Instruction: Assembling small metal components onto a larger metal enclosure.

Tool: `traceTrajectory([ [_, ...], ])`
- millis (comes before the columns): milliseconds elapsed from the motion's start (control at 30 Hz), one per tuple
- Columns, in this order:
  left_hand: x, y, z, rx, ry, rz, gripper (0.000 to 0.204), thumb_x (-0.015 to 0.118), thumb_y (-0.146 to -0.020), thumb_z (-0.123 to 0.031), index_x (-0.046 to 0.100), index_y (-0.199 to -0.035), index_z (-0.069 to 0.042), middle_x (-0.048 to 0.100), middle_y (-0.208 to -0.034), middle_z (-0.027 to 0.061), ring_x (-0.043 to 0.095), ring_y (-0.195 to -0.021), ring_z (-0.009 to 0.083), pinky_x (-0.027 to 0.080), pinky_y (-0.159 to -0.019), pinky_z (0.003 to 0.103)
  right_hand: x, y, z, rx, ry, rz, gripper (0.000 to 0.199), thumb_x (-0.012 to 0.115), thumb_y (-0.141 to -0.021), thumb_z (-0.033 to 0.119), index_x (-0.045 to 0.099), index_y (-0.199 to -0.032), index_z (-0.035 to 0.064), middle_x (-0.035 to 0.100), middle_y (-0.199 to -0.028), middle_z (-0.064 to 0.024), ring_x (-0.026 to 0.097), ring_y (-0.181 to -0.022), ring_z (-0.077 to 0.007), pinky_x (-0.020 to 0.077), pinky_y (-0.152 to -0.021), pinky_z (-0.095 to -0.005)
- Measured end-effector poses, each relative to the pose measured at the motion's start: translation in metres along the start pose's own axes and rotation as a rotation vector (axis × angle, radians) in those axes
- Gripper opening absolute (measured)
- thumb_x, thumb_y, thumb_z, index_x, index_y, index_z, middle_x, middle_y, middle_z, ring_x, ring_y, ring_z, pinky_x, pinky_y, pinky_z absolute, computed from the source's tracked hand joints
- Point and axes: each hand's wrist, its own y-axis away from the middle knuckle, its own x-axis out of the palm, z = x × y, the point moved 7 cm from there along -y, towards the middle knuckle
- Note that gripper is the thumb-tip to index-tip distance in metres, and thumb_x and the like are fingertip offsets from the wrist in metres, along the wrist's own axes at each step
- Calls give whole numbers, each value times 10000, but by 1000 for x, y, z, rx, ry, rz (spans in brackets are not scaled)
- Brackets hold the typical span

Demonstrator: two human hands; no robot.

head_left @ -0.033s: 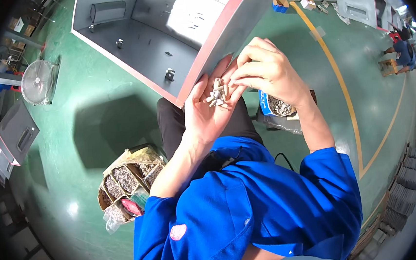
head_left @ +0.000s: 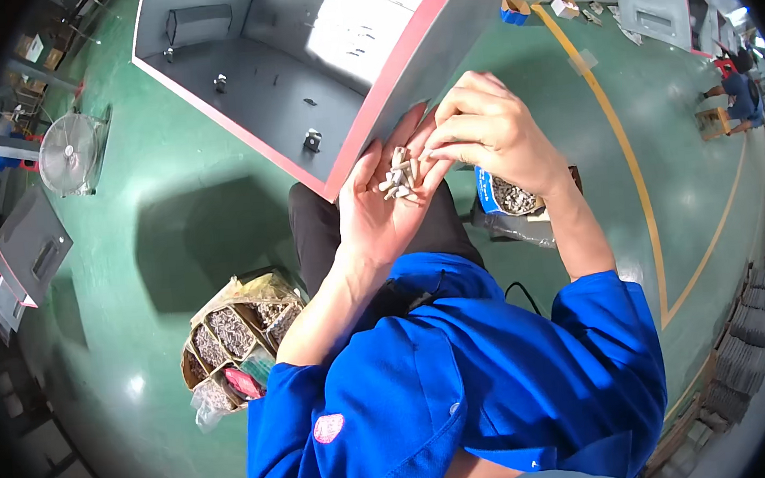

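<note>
My left hand (head_left: 379, 199) is palm up, holding a small heap of pale beige, short cylindrical pieces (head_left: 401, 173) in its cupped palm. Its fingers reach beneath the near side of a large grey metal box (head_left: 427, 65) with a red rim, partly hidden from view. Close by on the right, my right hand (head_left: 493, 131) has thumb and fingertips pinched together at the edge of the heap. Whatever sits in that pinch is too small to make out. Small black-and-metal fittings (head_left: 312, 140) are fixed inside the box.
Left of my legs stands a divided carton (head_left: 228, 332) of small hardware. A blue carton (head_left: 509, 195) of small metal parts lies below my right hand. Further off are a floor fan (head_left: 73, 151), another grey box (head_left: 31, 244) and a seated person (head_left: 740, 98) at far right.
</note>
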Motion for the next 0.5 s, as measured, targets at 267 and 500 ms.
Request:
traceTrajectory([
  [267,11,13,-9,21,39,-55,572,418,-899,-136,202,-1395,48,172,-1471,216,125,-1380,342,126,-1141,481,-113,-16,-17,130,-3,-744,95,706,-740,16,649,-811,-10,669,-789,-47,618,-719,-107,479,-681,-236],
  [500,5,22,-27,126,-115,-81,518,453,-889,-151,325,-1341,67,240,-1452,208,160,-1372,347,153,-1139,470,-98,-49,-27,36,34,-700,88,700,-722,-19,647,-787,9,655,-766,-49,599,-747,-123,457,-719,-256],
])
